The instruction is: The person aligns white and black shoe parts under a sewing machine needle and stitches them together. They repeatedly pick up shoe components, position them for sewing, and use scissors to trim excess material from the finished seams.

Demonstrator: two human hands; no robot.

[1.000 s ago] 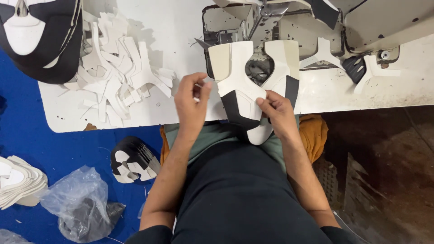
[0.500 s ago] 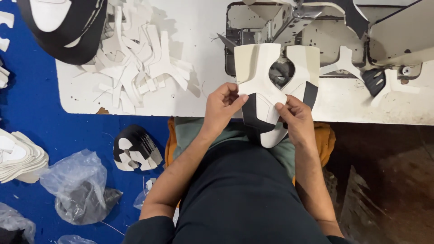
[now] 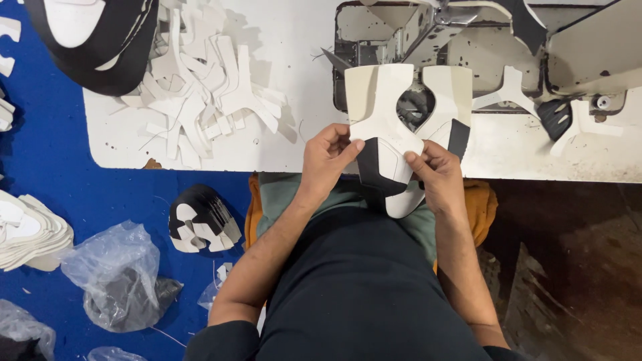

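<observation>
A white and black shoe upper lies flat at the near edge of the white worktable, its toe hanging over my lap. My left hand pinches its left edge with thumb and fingers. On the right side my right hand grips the same upper near a black panel. The two white wings of the upper spread toward the sewing machine bed.
A heap of white cut pieces covers the table's left. A black and white stack sits at the far left corner. On the blue floor lie another stack of uppers, white pieces and plastic bags.
My left hand came in from the table to the upper's left edge and closed on it. The view shifted so everything sits further right in the picture.
</observation>
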